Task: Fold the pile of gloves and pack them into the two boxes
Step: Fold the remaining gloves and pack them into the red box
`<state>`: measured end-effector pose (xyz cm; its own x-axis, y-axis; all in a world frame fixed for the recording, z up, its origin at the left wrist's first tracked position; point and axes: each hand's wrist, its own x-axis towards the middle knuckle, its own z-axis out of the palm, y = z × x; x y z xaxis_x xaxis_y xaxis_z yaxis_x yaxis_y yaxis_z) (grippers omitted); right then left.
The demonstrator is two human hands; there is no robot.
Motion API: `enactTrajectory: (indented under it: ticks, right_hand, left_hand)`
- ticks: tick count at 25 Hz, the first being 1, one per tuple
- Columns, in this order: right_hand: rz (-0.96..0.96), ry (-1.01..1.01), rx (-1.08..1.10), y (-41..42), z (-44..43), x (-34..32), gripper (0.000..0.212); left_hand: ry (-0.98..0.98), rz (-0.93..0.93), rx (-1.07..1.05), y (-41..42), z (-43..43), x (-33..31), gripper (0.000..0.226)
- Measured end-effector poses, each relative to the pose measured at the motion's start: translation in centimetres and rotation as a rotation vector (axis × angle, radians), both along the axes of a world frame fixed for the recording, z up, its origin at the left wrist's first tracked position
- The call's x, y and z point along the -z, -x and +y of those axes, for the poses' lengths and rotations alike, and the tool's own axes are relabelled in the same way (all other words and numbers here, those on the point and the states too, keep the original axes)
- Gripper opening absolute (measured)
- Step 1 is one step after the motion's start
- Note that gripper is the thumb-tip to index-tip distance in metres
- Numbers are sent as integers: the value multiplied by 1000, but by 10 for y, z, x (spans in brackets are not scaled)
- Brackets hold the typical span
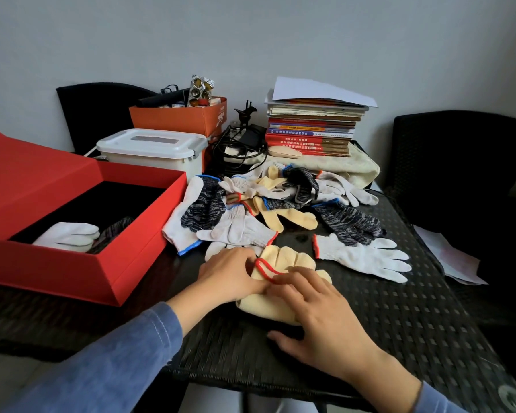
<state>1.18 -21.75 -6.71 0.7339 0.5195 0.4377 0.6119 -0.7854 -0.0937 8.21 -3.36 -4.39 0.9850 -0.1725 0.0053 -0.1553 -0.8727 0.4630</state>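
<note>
Nearest, presses the folded yellow glove [292, 259] onto the black woven table [399, 338] with the right hand [325, 320], fingers straight and spread. Pinches its red-cuffed edge with the left hand [230, 275], fingers curled, tips buried in the fold. Just to the right, finds one loose white glove [367, 257] lying flat. Leftward, meets one open red box [81, 272] holding one packed white glove [69, 235] and one speckled glove [113, 231], half hidden by the wall. Beyond, cannot count the tangled pile of gloves [251, 201]. Farthest, crowds together one lidded white tub [152, 150], one orange box [179, 119] and one stack of books [310, 135].
</note>
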Motion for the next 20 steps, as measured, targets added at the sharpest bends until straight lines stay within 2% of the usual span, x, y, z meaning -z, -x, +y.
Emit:
enactTrajectory:
  ticks: [4,6,8,9,11,13,15,17,18,20]
  right_hand:
    - [64,-99,70,-6,-5,8,32]
    - [120,-242,108,-8,-8,4,26]
    - [180,-357,148,-9,-8,-1,22]
    - [197,-404,171,-9,-7,-3,21]
    - [250,-478,239,-13,-6,-6,17]
    - [340,-525,308,-20,-7,-7,15]
    - [428,-594,365,-29,-6,-6,18]
    - [435,-618,416,-36,-1,-3,21]
    - [391,-577,439,-37,2,-2,23]
    - [239,-433,435,-37,8,2,31]
  left_hand:
    - [86,-8,106,4,9,-1,23]
    - [149,-184,107,15,11,-3,23]
    - [230,-435,238,22,11,-3,22]
    - [246,-481,320,26,12,-5,22]
    - [199,-404,362,29,13,-9,34]
    - [148,-295,312,24,11,-7,39]
    - [208,-193,228,17,5,1,38]
    - [287,-69,101,12,-2,7,43]
    - [251,-67,61,11,-6,11,45]
    - [25,-241,48,15,-11,10,50]
